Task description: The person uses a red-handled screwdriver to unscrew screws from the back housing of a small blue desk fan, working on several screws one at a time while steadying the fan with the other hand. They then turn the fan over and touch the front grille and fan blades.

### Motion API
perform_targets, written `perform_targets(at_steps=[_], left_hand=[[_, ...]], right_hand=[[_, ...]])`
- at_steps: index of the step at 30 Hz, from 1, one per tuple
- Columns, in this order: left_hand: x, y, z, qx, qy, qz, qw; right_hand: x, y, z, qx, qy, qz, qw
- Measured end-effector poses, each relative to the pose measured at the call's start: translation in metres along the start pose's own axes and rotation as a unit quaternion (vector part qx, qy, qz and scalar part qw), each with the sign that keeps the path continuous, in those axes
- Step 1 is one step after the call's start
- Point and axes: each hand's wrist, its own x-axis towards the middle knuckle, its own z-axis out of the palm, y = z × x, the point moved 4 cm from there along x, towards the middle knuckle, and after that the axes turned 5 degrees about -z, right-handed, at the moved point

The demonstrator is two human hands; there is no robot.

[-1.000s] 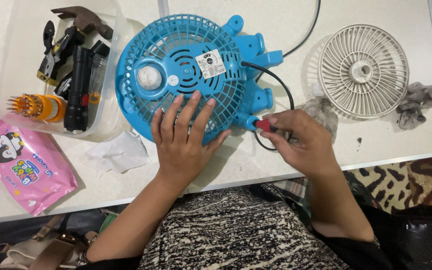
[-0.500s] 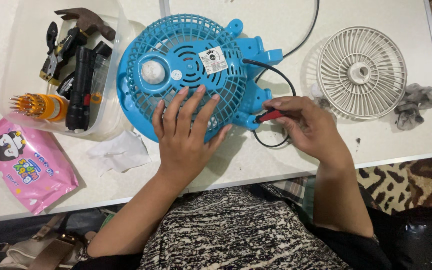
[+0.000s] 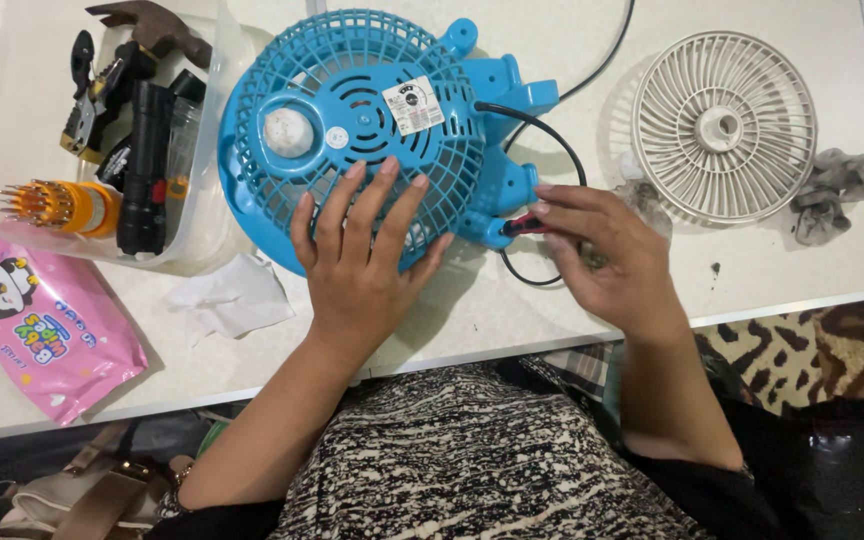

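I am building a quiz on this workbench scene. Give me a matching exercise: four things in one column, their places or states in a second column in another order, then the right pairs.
Things:
1. blue fan housing
2. white fan grille
3. pink wipes packet
4. clear plastic tub

Places or states:
A. holds hand tools, at the table's far left
B. lies flat near the table's left front edge
C. under the left hand, with the right hand at its side
D. lies alone to the right, beside a grey rag

Pairs: 1-C, 2-D, 3-B, 4-A

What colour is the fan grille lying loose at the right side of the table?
The loose fan grille is off-white, almost cream, seen clearly in the head view beside the blue fan.
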Motion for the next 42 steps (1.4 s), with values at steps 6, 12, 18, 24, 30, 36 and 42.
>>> perform_targets(at_steps=[6, 12, 18, 24, 30, 36, 42], left_hand=[[-0.003, -0.002, 0.005, 0.013, 0.017, 0.004, 1.000], [-0.005, -0.002, 0.007, 0.016, 0.026, 0.004, 1.000], [-0.007, -0.003, 0.007, 0.015, 0.028, 0.004, 0.999], [-0.007, -0.002, 0.007, 0.012, 0.029, 0.005, 0.999], [-0.009, -0.004, 0.009, 0.011, 0.033, 0.008, 0.999], [-0.010, -0.004, 0.011, 0.011, 0.036, 0.010, 0.999], [-0.010, -0.004, 0.008, 0.013, 0.031, 0.007, 0.999]], right_hand=[[-0.004, 0.000, 0.007, 0.009, 0.029, -0.062, 0.998], [-0.003, 0.002, 0.007, 0.052, 0.007, -0.041, 0.998], [-0.002, 0.005, 0.005, 0.074, -0.045, 0.023, 0.996], [-0.005, 0.007, 0.008, 0.099, -0.054, 0.073, 0.991], [-0.007, 0.003, 0.011, 0.041, -0.023, -0.024, 0.999], [-0.010, 0.006, 0.015, 0.064, 0.013, -0.023, 0.998], [-0.014, 0.008, 0.021, 0.134, -0.005, 0.045, 0.990]])
